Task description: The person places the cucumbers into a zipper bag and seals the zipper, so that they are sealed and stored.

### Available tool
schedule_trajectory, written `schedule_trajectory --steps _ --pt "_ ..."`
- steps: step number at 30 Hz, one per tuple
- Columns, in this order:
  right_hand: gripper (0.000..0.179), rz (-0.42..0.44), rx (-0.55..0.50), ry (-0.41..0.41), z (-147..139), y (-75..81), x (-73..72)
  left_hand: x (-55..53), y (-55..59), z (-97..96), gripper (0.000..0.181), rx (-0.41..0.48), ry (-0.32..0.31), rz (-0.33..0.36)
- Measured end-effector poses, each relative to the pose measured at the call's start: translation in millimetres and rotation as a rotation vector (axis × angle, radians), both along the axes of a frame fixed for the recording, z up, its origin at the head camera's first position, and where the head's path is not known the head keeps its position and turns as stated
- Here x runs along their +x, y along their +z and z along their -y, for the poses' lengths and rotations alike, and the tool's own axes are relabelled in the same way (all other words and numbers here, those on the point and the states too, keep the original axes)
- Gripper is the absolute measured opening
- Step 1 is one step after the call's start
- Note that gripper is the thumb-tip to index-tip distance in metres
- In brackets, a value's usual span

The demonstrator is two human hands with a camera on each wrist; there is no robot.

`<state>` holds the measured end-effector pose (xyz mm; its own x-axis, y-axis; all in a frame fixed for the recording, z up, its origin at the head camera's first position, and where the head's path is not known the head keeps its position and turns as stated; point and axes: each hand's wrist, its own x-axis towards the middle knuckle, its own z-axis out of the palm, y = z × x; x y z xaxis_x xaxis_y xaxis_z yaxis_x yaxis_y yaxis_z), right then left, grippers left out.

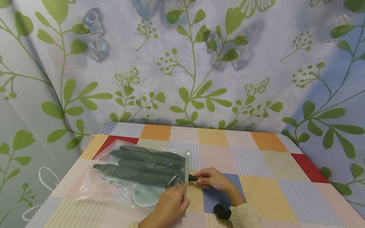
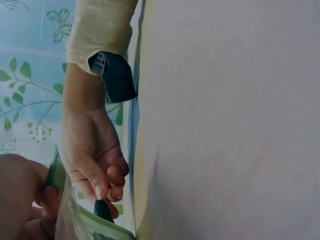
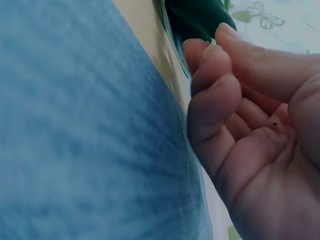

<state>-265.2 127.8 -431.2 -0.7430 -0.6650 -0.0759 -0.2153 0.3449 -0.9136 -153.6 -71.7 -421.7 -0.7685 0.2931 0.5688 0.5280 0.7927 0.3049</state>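
On the table lies a clear zip bag (image 1: 105,198) with a green zip edge, its mouth facing right. Several long dark green cucumbers (image 1: 137,174) are inside it. One cucumber's tip (image 1: 193,178) pokes out through the mouth. My right hand (image 1: 214,180) pinches that tip between thumb and fingers; in the right wrist view the cucumber (image 3: 200,17) meets the fingertips. My left hand (image 1: 173,202) holds the bag's mouth at its near side. Seen from the left wrist, the green zip strip (image 2: 56,175) runs between the left hand's thumb and fingers.
A patchwork-patterned cloth (image 1: 256,193) covers the table. Behind stands a curtain (image 1: 182,63) printed with leaves and butterflies. A black device (image 1: 222,211) sits at the right wrist, by the cream sleeve (image 1: 244,216). The bag bears a pale green round print (image 1: 146,193).
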Motion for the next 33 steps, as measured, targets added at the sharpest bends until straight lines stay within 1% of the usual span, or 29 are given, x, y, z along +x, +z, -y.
schedule_trajectory --steps 6,11,13,16,20,24,27,30,33 --pt "0.026 0.000 -0.014 -0.050 4.6 -1.1 -1.2 -0.1 0.7 0.1 0.039 -0.007 -0.012 0.027" --pt "0.025 0.002 -0.036 -0.088 8.6 -0.8 -2.5 -0.4 -0.5 -0.1 0.039 -0.010 -0.012 0.004" --pt "0.026 0.005 -0.045 -0.097 10.4 -0.7 -3.0 -0.3 -0.5 -0.3 0.039 -0.012 -0.009 0.007" --pt "0.026 -0.014 -0.051 -0.092 14.5 -2.8 -5.4 0.0 0.8 -0.5 0.040 -0.016 -0.006 0.024" --pt "0.020 -0.034 -0.047 -0.089 26.8 -5.9 -9.3 0.9 2.1 0.1 0.040 -0.013 -0.019 0.030" --pt "0.013 -0.066 -0.015 -0.102 42.7 -6.1 -11.4 1.2 1.0 -0.5 0.041 0.004 -0.030 0.013" --pt "0.014 -0.082 0.014 -0.145 51.0 -3.2 -9.7 0.9 -0.6 -2.0 0.041 0.006 -0.028 0.007" --pt "0.018 -0.073 0.024 -0.189 54.4 -0.8 -8.2 1.0 -0.4 -2.0 0.040 -0.006 -0.017 0.006" --pt "0.021 -0.070 0.033 -0.207 56.2 -1.7 -10.3 0.6 1.3 0.3 0.041 -0.019 -0.001 0.022"
